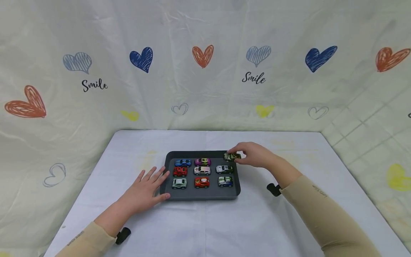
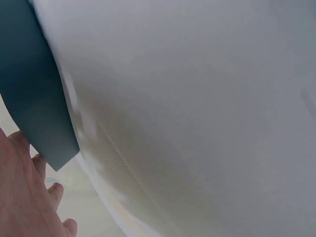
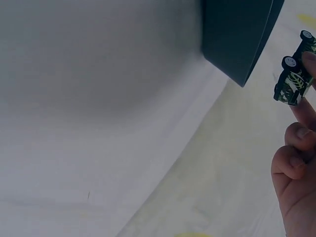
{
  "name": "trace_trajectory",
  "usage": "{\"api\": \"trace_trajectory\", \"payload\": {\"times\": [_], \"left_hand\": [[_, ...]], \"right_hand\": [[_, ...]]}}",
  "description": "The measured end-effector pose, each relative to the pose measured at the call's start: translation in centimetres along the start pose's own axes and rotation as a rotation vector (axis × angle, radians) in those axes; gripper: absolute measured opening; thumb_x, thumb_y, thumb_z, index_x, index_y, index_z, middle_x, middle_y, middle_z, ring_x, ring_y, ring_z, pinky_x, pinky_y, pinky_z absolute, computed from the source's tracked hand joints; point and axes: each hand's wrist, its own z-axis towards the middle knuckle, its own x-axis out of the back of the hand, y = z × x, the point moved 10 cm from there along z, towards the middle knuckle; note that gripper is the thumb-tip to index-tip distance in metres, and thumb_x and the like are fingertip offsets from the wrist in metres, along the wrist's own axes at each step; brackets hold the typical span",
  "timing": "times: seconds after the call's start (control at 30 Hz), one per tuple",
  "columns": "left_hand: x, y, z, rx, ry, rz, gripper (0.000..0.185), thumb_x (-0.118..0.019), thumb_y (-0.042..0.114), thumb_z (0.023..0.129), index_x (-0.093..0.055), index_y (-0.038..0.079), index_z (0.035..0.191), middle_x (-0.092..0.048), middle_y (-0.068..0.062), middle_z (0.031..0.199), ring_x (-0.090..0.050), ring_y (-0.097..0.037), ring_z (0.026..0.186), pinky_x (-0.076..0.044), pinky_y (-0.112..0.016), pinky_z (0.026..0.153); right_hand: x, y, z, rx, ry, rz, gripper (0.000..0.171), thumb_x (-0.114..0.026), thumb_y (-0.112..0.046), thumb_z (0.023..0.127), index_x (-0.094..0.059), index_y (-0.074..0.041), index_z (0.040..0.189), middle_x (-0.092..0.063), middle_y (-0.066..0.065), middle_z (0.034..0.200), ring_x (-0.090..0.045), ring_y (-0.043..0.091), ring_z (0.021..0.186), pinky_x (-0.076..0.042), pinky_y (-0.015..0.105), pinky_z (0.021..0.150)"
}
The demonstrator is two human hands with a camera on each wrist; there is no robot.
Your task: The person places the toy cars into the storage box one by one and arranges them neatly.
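Beige sleeves frame the white-clothed tabletop [image 1: 205, 221], where the left hand [image 1: 146, 191] lies flat with fingers released against the dark tray [image 1: 205, 195] and the right hand [image 1: 255, 155] pinches the camouflage toy car [image 1: 232, 156], seemingly light, rigid and best gripped by its sides, over the tray's far right corner before a heart-printed backdrop [image 1: 205, 71].

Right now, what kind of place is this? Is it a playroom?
Probably a staged play or recording corner, not clearly a real playroom: a table under a white cloth, heart-printed "Smile" sheets hung behind, and a dark tray of toy cars.
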Motion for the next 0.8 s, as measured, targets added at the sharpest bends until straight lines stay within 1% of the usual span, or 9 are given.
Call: {"api": "trace_trajectory", "payload": {"times": [0.13, 0.23, 0.3, 0.4, 0.5, 0.57, 0.67, 0.8], "left_hand": [[0.0, 0.0, 0.0, 0.0, -0.003, 0.001, 0.084, -0.052, 0.067, 0.092, -0.03, 0.02, 0.158, -0.023, -0.005, 0.164, -0.017, -0.037, 0.149, -0.01, -0.062, 0.117], [-0.3, -0.4, 0.1, 0.014, -0.01, 0.021, 0.084, -0.05, 0.069, 0.092, -0.028, 0.022, 0.159, -0.021, -0.002, 0.164, -0.016, -0.035, 0.15, -0.01, -0.061, 0.118], [-0.5, -0.5, 0.1, 0.012, -0.005, 0.023, 0.085, -0.049, 0.07, 0.092, -0.028, 0.022, 0.158, -0.022, -0.002, 0.164, -0.016, -0.035, 0.15, -0.01, -0.061, 0.118], [-0.8, -0.8, 0.1, 0.014, -0.003, 0.025, 0.084, -0.047, 0.071, 0.092, -0.027, 0.024, 0.159, -0.021, -0.001, 0.164, -0.016, -0.034, 0.15, -0.009, -0.06, 0.119], [-0.8, -0.7, 0.0, 0.005, -0.004, 0.011, 0.085, -0.046, 0.073, 0.091, -0.027, 0.024, 0.159, -0.022, -0.002, 0.164, -0.016, -0.035, 0.15, -0.01, -0.061, 0.118], [-0.7, -0.5, 0.0, -0.001, -0.005, 0.0, 0.086, -0.046, 0.073, 0.091, -0.028, 0.023, 0.159, -0.023, -0.003, 0.164, -0.016, -0.036, 0.15, -0.009, -0.062, 0.118], [-0.4, -0.4, 0.0, -0.007, -0.003, 0.004, 0.086, -0.044, 0.074, 0.091, -0.028, 0.022, 0.158, -0.023, -0.003, 0.164, -0.017, -0.036, 0.15, -0.01, -0.062, 0.118], [-0.2, -0.1, 0.1, -0.002, -0.016, 0.017, 0.085, -0.045, 0.072, 0.092, -0.028, 0.021, 0.158, -0.022, -0.004, 0.164, -0.016, -0.036, 0.15, -0.01, -0.061, 0.118]], "right_hand": [[-0.4, -0.7, 1.1, 0.01, -0.004, -0.02, 0.037, -0.072, -0.02, 0.092, -0.068, -0.026, 0.129, -0.065, -0.004, 0.126, -0.059, 0.017, 0.108, -0.052, 0.041, 0.09], [-0.8, -0.8, 1.9, 0.011, -0.017, -0.043, 0.036, -0.071, -0.022, 0.093, -0.069, -0.026, 0.129, -0.065, -0.004, 0.126, -0.059, 0.017, 0.108, -0.052, 0.041, 0.091], [-1.2, -0.8, 2.4, 0.006, -0.03, -0.058, 0.036, -0.07, -0.022, 0.093, -0.069, -0.025, 0.128, -0.065, -0.003, 0.126, -0.06, 0.019, 0.11, -0.051, 0.042, 0.092], [-1.7, -0.9, 3.0, 0.005, -0.049, -0.101, 0.035, -0.069, -0.023, 0.093, -0.069, -0.024, 0.128, -0.065, -0.002, 0.128, -0.06, 0.021, 0.115, -0.05, 0.044, 0.096], [-2.4, -1.0, 3.5, 0.014, -0.075, -0.156, 0.034, -0.069, -0.024, 0.094, -0.069, -0.023, 0.128, -0.064, 0.001, 0.13, -0.058, 0.024, 0.121, -0.047, 0.046, 0.102], [-2.8, -1.0, 3.8, 0.016, -0.092, -0.192, 0.035, -0.068, -0.025, 0.094, -0.068, -0.023, 0.129, -0.064, 0.001, 0.131, -0.057, 0.024, 0.123, -0.046, 0.046, 0.103], [-3.2, -0.9, 4.3, 0.012, -0.109, -0.224, 0.035, -0.069, -0.026, 0.094, -0.069, -0.023, 0.128, -0.064, 0.001, 0.131, -0.057, 0.024, 0.123, -0.046, 0.046, 0.103], [-3.7, -0.7, 4.7, 0.008, -0.119, -0.271, 0.034, -0.069, -0.025, 0.093, -0.07, -0.024, 0.127, -0.064, 0.001, 0.13, -0.058, 0.023, 0.122, -0.048, 0.045, 0.101]]}}
